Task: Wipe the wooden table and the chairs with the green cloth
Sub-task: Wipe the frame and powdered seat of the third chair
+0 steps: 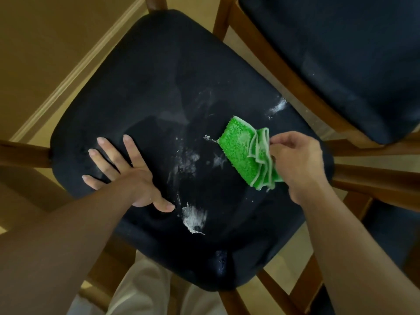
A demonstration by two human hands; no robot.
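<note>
A wooden chair with a dark cushioned seat fills the view below me. White powdery smears streak the seat's middle and near edge, and another white patch lies at its right edge. My left hand presses flat on the seat's left side, fingers spread. My right hand grips the folded green cloth by its bunched edges. The cloth's flat part reaches left over the seat, next to the smears. The wooden table is not in view.
A second chair with a dark seat stands close at the upper right, its wooden frame almost touching this one. Tan floor and a pale baseboard run along the left. My light trousers show at the bottom.
</note>
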